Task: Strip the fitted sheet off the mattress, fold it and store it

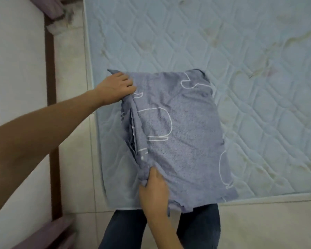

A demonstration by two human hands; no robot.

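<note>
Sheet (176,133) folded small on the mattress (241,51) corner, both hands pinching its left edge.
Left hand (117,88) grips the far corner, right hand (153,191) the near; loose layers between could slip out and unfold.

Folded blue-grey fitted sheet (176,133), white outline print, lay on bare quilted mattress (241,51) near its corner. Left hand (118,88) gripped sheet's far left corner, fingers curled over cloth. Right hand (153,192) pinched near left edge, layered folds running between hands. Jeans-clad legs (197,229) below right hand; tiled floor (258,227) right of it.
</note>
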